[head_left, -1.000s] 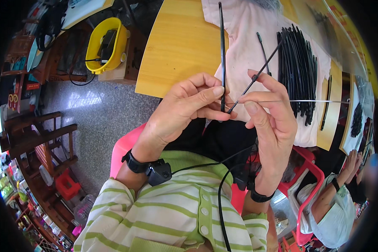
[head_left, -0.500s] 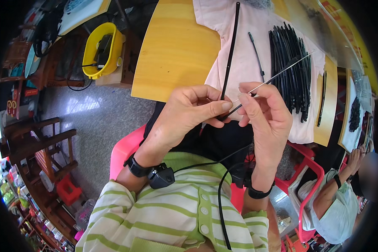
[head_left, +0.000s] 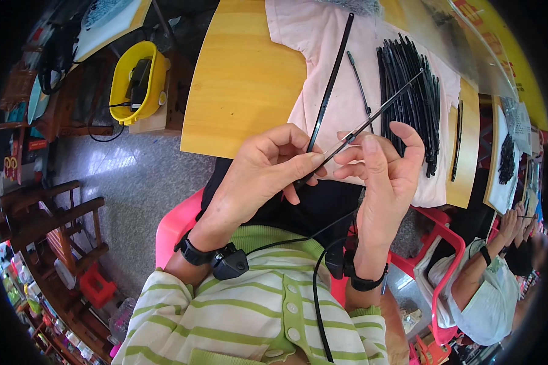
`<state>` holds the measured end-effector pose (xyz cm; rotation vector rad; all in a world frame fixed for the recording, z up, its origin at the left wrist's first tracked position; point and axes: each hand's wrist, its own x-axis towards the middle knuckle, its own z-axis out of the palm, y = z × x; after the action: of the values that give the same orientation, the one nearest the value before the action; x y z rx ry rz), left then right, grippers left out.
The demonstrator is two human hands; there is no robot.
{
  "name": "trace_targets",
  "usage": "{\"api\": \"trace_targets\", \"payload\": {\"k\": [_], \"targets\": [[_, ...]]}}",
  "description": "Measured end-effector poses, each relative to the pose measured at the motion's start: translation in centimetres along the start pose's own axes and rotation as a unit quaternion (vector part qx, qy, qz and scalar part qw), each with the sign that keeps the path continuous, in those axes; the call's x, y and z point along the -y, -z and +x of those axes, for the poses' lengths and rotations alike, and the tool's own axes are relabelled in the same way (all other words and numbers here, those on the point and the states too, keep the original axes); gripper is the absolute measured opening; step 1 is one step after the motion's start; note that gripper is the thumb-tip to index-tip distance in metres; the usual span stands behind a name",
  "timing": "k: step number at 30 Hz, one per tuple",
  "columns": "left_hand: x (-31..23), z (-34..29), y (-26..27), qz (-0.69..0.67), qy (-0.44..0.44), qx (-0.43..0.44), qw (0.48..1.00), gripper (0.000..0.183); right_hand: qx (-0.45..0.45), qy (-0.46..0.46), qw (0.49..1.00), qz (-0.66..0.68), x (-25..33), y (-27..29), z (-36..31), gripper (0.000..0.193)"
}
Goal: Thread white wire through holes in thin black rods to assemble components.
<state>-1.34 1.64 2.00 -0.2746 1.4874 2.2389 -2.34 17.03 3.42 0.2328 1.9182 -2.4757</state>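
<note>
My left hand point(head_left: 268, 164) is closed, thumb against fingers, on the lower ends of two thin pieces. One is a long black strip point(head_left: 333, 79) that rises over the pink cloth. The other, a slim black-and-silver rod point(head_left: 380, 109), slants up to the right with its tip over the bundle of black strips point(head_left: 409, 100). My right hand point(head_left: 380, 167) is beside this rod with its fingers apart. Its fingertips are close to the rod's middle; whether they touch it is unclear. A shorter black rod point(head_left: 359, 82) lies on the pink cloth point(head_left: 301, 27).
Beneath the cloth is a wooden table point(head_left: 243, 79). One more black strip point(head_left: 458, 140) rests at its right edge. A yellow bin point(head_left: 119, 85) holding a black device stands left. A person point(head_left: 484, 292) sits at the right by a pink chair point(head_left: 441, 292). Wooden stools point(head_left: 61, 225) stand left.
My right hand's fingers have spread from their close hold about the rod. More of the rod now looks black, with less silver showing. The view has shifted slightly.
</note>
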Motion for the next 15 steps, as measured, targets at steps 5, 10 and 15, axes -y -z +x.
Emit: {"api": "trace_targets", "payload": {"k": [5, 10, 15], "targets": [[-0.2, -0.1, 0.0, 0.032, -0.002, -0.005, 0.999, 0.009, 0.057, -0.039, 0.997, -0.016, 0.5, 0.6, 0.3, 0.033], [-0.7, -0.3, 0.1, 0.085, 0.024, -0.005, 0.996, 0.009, 0.088, -0.067, 0.993, -0.032, 0.8, 1.1, 0.6, 0.021], [-0.4, -0.2, 0.0, 0.116, 0.003, -0.009, 0.993, 0.007, 0.088, -0.062, 0.994, -0.026, 0.8, 1.3, 0.6, 0.020]]}}
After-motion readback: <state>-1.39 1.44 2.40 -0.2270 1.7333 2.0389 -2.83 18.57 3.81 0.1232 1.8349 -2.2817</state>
